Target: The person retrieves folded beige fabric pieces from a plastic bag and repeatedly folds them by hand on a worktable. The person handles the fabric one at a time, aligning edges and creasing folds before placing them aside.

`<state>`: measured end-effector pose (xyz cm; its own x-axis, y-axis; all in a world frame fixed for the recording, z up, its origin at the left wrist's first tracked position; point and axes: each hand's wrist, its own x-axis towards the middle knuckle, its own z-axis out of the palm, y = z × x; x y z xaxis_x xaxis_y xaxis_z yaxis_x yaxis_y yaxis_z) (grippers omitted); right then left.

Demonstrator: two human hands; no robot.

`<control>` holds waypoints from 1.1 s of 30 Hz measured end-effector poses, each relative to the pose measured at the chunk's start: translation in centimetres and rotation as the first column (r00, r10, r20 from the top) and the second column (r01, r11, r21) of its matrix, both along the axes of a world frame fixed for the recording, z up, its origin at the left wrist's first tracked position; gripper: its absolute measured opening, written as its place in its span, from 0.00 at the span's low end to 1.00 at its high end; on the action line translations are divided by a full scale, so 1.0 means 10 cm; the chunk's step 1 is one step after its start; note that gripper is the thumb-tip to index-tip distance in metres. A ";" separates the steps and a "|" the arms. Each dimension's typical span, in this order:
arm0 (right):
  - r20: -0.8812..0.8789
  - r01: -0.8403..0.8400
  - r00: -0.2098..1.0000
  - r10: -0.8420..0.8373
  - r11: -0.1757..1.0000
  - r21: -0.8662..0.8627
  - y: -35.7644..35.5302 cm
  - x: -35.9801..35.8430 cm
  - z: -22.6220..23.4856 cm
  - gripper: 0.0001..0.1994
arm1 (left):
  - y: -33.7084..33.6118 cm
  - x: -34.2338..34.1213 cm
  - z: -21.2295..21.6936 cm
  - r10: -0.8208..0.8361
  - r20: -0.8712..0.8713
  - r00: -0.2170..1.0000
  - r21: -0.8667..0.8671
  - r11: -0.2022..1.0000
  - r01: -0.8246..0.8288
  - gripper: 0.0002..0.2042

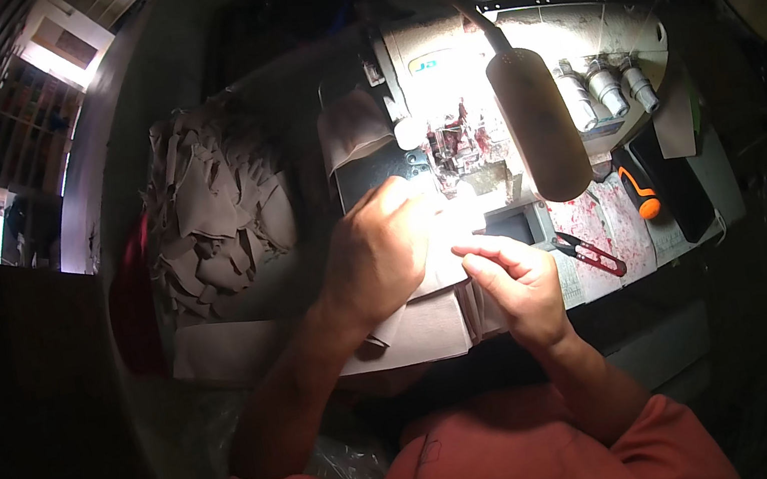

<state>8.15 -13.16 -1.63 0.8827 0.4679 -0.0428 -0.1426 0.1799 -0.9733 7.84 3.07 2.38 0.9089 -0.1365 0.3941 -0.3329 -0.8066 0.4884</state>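
A pale fabric piece (444, 268) lies just in front of an overlock sewing machine (617, 28), partly washed out by bright light. My left hand (378, 253) rests on its left side with curled fingers, close to the needle area; glare and the hand itself hide the fingertips. At the fabric's right edge my right hand (520, 290) pinches it between thumb and forefinger. Below both hands a stack of pale fabric pieces (419, 333) lies along the table's front edge.
A lamp (539, 127) hangs over the machine. Right of my right hand lie thread snips (597, 256), an orange-handled tool (642, 196) and a long black object (677, 185). A heap of pale fabric pieces (216, 196) stands at left. Several thread tensioners (610, 92) stick out from the machine.
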 end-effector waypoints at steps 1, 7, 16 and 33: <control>-0.004 0.005 1.000 -0.005 1.000 0.004 0.01 0.02 0.00 0.10 | 0.00 0.02 -0.01 0.020 -0.012 1.000 -0.037 0.999 -0.020 0.05; 0.004 0.039 0.999 -0.039 0.997 0.059 0.07 0.11 -0.05 0.10 | 0.00 0.14 0.02 0.000 0.010 1.000 -0.061 0.998 0.000 0.04; 0.185 0.060 0.982 -0.035 0.989 -0.132 0.07 0.11 -0.02 0.10 | -0.04 -0.07 -0.07 0.016 0.186 0.982 0.222 0.973 -0.058 0.09; 0.088 0.150 0.986 -0.141 0.983 -0.105 -0.46 -0.07 -0.55 0.09 | 1.01 1.11 -0.67 0.005 0.451 0.892 0.312 0.936 -0.163 0.18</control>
